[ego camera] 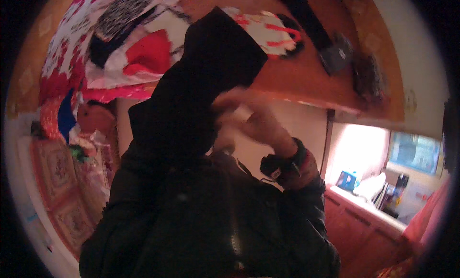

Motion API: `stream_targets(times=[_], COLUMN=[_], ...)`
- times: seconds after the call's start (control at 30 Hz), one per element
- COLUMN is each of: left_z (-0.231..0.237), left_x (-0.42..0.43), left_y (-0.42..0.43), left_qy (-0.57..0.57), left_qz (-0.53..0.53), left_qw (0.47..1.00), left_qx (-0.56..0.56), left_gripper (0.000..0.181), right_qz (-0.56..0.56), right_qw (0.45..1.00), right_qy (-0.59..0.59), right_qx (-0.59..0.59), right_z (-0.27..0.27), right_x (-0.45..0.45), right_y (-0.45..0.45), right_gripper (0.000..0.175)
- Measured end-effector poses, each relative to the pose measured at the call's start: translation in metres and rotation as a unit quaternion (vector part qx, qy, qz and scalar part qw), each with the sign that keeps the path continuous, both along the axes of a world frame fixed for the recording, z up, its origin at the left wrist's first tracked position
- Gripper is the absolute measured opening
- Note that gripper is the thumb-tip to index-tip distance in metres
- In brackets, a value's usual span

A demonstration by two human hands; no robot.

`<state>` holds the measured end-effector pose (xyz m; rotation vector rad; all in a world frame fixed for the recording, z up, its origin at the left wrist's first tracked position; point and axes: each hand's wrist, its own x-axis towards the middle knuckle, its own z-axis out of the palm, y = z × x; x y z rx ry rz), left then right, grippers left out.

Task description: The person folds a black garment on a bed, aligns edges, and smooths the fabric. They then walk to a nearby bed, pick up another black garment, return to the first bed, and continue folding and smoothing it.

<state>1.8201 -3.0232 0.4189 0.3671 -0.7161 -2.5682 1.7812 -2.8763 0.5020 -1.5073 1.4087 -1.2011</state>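
A black sleeve-like piece of cloth (219,51) rises in front of my dark zipped jacket (230,220) and spreads to a wide, squared end. My right hand (248,116) is blurred by motion, its bent fingers at the cloth's right edge. Whether they grip the cloth cannot be made out. A dark wristwatch or band (284,166) circles the right wrist, below the hand. My left hand is not visible; black cloth covers the area on that side.
A red-brown surface (298,78) bears a red cloth (152,53), several other garments, a white item with red bands (271,32) and a dark boxy object (336,57). Pink patterned panels (59,166) stand at left. A blue box (348,180) sits on a ledge at right.
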Motion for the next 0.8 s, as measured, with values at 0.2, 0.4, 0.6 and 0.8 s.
stream_targets(times=[0.2, 0.4, 0.6, 0.8], left_z=[0.005, -0.005, -0.025, -0.034], left_x=[-0.136, -0.247, -0.353, -0.453], left_y=[0.150, 0.288, 0.416, 0.512], left_qy=[0.005, -0.004, -0.001, 0.007], left_qz=[-0.141, -0.286, -0.434, -0.562], left_qw=[0.990, 0.958, 0.901, 0.827], left_qx=[-0.011, -0.009, 0.007, 0.036], left_gripper=[0.031, 0.032, 0.033, 0.033], right_qz=[-0.415, -0.551, -0.659, -0.775], right_qw=[0.884, 0.813, 0.735, 0.605], right_qy=[0.187, 0.190, 0.138, 0.163], right_qx=[-0.110, 0.001, 0.076, 0.085], right_z=[-0.002, -0.023, -0.047, -0.041], right_x=[-0.141, -0.220, -0.288, -0.369], right_y=[0.150, 0.293, 0.407, 0.477], right_gripper=[0.033, 0.037, 0.024, 0.022])
